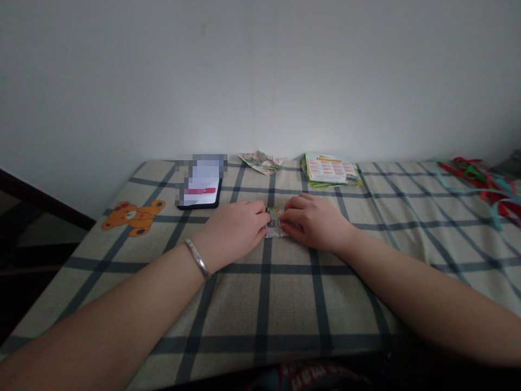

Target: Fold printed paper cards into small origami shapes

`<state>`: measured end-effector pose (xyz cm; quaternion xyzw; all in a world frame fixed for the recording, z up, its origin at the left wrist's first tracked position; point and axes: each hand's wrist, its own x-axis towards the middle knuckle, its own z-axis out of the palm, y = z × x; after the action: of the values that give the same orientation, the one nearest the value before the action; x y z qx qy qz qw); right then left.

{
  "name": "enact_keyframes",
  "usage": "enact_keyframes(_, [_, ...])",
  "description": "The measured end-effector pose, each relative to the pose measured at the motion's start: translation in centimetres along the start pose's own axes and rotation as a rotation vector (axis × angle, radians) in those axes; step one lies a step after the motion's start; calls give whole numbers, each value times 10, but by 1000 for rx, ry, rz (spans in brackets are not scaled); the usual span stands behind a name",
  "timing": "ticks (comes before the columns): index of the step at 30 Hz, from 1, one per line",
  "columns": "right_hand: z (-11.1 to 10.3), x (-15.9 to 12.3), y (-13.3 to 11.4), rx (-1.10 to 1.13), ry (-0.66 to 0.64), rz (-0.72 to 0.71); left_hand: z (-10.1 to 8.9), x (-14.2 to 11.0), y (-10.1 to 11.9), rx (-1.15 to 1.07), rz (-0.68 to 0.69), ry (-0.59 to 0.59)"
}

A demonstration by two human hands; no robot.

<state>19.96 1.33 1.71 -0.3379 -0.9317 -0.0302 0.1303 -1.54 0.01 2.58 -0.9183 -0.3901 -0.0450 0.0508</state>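
Between my two hands lies a small piece of printed paper [273,222], green and white, at the middle of the checked cloth. My left hand [238,225], with a silver bangle at the wrist, has its fingers closed on the paper's left end. At the right end, my right hand [313,221] grips it with curled fingers. Both hands cover most of the paper, so its full shape is hidden. Just behind them sit a folded printed paper [262,162] and a stack of printed leaflets [330,169].
A phone [201,187] with a lit, partly blurred screen lies at the back left. Beside it is a bear cutout [134,216]. Red, green and pale blue ribbons [484,184] are heaped at the far right. The table [228,320] meets a white wall [260,76].
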Motion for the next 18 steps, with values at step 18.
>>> enact_keyframes(18, [0, -3, 1, -59, -7, -84, -10, -4, -16, -188, 55, -102])
